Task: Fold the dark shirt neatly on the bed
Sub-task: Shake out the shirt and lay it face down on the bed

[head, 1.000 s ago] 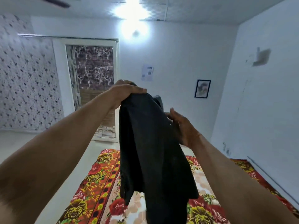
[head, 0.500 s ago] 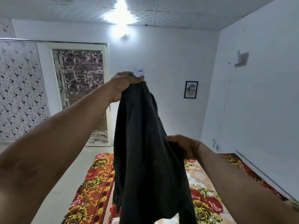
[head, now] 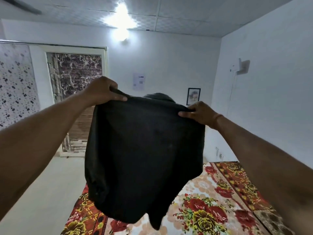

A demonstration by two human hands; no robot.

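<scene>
Both hands are raised at arm's length. The left hand pinches one upper corner of the dark shirt, thumb laid over the fabric; the right hand pinches the opposite corner. A second ago the garment hung bunched from the left hand alone, with the right working along its side; it is now spread wide between the two grips. It hangs in the air over the floral bed; whether the hem touches the cover cannot be told. Judgement: the shirt is opened out and ready to lay flat; no fold has yet been made.
</scene>
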